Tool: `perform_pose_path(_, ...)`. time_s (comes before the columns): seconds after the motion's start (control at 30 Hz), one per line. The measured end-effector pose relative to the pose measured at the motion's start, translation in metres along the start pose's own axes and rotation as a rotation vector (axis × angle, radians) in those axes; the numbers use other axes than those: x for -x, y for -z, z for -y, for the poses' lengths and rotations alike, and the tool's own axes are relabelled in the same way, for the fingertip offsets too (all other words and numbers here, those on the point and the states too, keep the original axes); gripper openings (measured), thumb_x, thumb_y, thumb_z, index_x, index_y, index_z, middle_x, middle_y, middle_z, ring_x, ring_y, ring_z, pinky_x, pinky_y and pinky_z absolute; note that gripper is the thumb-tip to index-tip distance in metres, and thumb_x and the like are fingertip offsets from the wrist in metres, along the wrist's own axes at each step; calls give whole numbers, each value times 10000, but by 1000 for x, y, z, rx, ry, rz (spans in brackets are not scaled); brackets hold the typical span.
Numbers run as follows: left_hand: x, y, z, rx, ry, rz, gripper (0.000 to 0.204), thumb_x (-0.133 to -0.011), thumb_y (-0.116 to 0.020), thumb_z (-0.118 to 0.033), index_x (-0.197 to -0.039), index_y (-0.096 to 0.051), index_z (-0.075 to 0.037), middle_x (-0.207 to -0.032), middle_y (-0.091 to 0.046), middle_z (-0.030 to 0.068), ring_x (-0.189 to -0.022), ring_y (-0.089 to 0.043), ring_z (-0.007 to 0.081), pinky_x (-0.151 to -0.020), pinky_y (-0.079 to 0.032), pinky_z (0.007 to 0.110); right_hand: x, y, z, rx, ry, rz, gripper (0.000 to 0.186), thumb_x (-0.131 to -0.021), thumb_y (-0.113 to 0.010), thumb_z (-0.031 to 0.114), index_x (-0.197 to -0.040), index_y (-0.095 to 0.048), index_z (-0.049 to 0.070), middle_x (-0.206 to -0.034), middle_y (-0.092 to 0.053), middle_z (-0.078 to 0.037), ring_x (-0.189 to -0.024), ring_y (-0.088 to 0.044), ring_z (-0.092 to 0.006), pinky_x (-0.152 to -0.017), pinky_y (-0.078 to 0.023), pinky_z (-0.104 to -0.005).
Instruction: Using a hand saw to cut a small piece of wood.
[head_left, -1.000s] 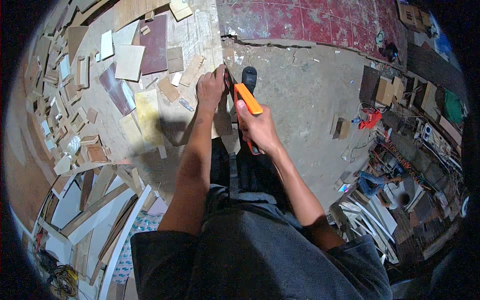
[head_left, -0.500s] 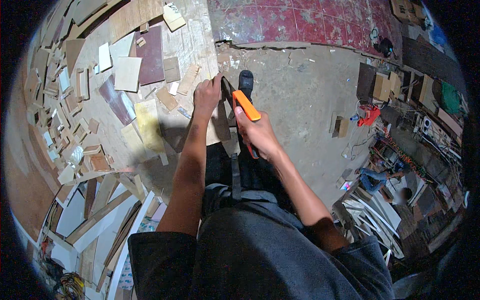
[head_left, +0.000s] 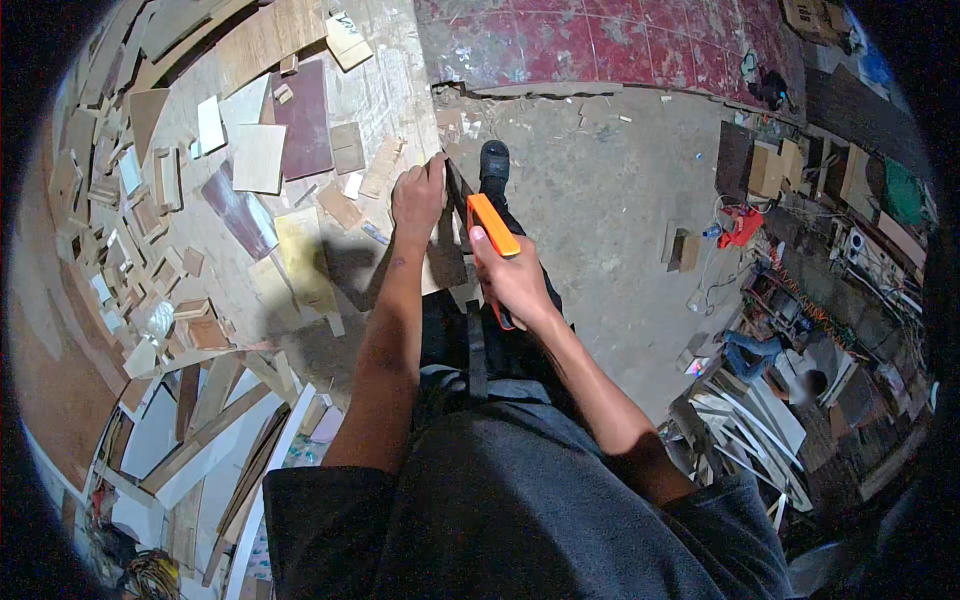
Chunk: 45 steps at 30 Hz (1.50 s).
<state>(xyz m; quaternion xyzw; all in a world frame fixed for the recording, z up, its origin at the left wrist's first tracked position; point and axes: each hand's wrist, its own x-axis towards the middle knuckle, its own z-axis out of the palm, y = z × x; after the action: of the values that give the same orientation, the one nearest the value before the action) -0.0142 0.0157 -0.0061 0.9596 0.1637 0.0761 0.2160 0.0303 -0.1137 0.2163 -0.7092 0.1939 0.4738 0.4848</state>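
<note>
My right hand (head_left: 512,275) is wrapped round the orange handle of a handsaw (head_left: 492,222). The saw's dark blade (head_left: 458,183) points away from me along the right edge of the worktable (head_left: 408,95). My left hand (head_left: 418,203) is closed at the edge of a brown wooden board (head_left: 445,262), pressing down on it just left of the blade. Part of the board lies hidden beneath the hand and wrist. Where the teeth meet the wood is too small to make out.
Wood offcuts (head_left: 258,158) and small frames cover the table's left side. Long scrap boards (head_left: 205,430) lean at lower left. One shoe (head_left: 494,160) is on the concrete floor (head_left: 620,220). At right, another person (head_left: 755,355) sits near cables and a red cloth (head_left: 740,227).
The saw and my right hand have shifted slightly toward me. My left hand keeps its place on the board, and the whole view has moved a little.
</note>
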Motion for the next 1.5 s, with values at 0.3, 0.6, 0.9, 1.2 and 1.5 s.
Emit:
perform_pose_path(0.3,-1,-5,1,1,85,0,344,-871,-644,-119,-1213,-614,-145,-751,-571,116,-684,-609,323,-644,-509,431,-1,-7,-2,36,39,-7,464,-1008,-636,360,-705,-546,20,-590,-493,32,-533,-430,-66,-488,-366,-298)
perform_pose_path(0.6,-1,-5,-1,30,69,-47,308,-878,-635,-87,-1181,-611,-136,-737,-590,128,-655,-617,339,-613,-509,466,2,-5,-5,30,59,-12,444,-1017,-625,350,-738,-576,10,-629,-507,35,-569,-433,-66,-516,-362,-300)
perform_pose_path(0.9,0,-2,-4,59,75,-91,317,-866,-629,-79,-1178,-607,-126,-742,-592,131,-659,-621,349,-620,-522,458,5,-1,-12,38,64,-30,447,-1022,-617,349,-747,-572,-1,-632,-498,38,-598,-421,-67,-542,-368,-303)
perform_pose_path(1.2,4,-11,-6,31,153,-109,273,-894,-607,-86,-1164,-604,-126,-747,-637,162,-690,-655,371,-596,-521,485,10,4,-24,129,142,-62,420,-1010,-626,408,-781,-541,67,-605,-505,2,-472,-465,-88,-431,-377,-272)
perform_pose_path(1.5,2,-7,-13,36,202,-146,246,-881,-627,-86,-1121,-606,-139,-721,-615,143,-672,-645,355,-598,-533,466,9,9,-27,14,129,-49,427,-1024,-614,326,-725,-566,24,-599,-473,43,-556,-409,-64,-513,-342,-298)
